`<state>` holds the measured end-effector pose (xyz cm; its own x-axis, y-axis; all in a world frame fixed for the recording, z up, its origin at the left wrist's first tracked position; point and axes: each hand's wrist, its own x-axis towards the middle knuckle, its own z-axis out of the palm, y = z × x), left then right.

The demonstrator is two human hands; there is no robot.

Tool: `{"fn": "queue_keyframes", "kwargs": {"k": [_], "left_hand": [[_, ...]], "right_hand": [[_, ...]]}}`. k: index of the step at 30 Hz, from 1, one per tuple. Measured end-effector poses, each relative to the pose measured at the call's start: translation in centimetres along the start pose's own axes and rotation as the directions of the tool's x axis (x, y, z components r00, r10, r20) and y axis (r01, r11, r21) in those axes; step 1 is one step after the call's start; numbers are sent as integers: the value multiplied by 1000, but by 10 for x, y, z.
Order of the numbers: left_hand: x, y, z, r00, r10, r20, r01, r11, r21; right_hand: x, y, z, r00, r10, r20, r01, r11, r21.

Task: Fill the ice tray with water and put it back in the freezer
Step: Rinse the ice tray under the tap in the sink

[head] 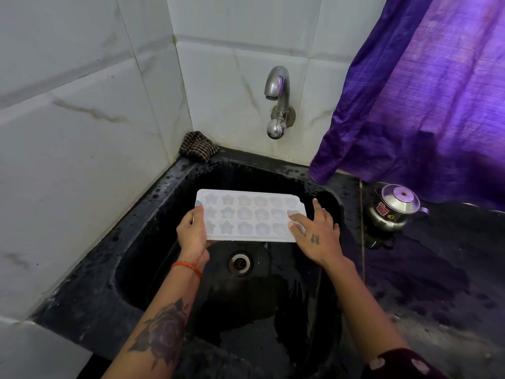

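Observation:
A pale translucent ice tray [250, 214] with star and flower shaped cells hangs level over the black sink [153, 231]. My left hand [191, 232] grips its left end, thumb on top and fingers underneath. My right hand [317, 233] rests on the tray's right end with straight fingers spread over the corner. The metal tap [277, 99] sticks out of the tiled wall above and behind the tray; no water runs from it.
A drain [240, 263] lies in the sink bottom below the tray. A checked cloth [199, 146] sits in the back left corner. A small steel kettle [393, 210] stands on the wet black counter at the right, under a purple curtain [426, 99].

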<state>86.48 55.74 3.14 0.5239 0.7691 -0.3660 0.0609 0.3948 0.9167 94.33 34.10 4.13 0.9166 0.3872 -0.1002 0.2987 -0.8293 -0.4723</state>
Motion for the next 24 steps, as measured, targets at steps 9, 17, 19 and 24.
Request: {"fn": "queue_keyframes", "kwargs": {"k": [9, 17, 19, 24], "left_hand": [[-2, -1, 0, 1000, -4, 18, 4, 1000, 3], [-4, 0, 0, 1000, -2, 19, 3, 1000, -1], [-5, 1, 1, 1000, -3, 19, 3, 1000, -1], [-8, 3, 4, 1000, 4, 26, -4, 1000, -6]], "right_hand": [[-1, 0, -1, 999, 27, 25, -27, 1000, 10], [-2, -5, 1, 986, -72, -150, 78, 996, 39], [-2, -9, 4, 979, -134, -157, 140, 990, 32], [1, -16, 8, 990, -128, -59, 129, 992, 6]]}}
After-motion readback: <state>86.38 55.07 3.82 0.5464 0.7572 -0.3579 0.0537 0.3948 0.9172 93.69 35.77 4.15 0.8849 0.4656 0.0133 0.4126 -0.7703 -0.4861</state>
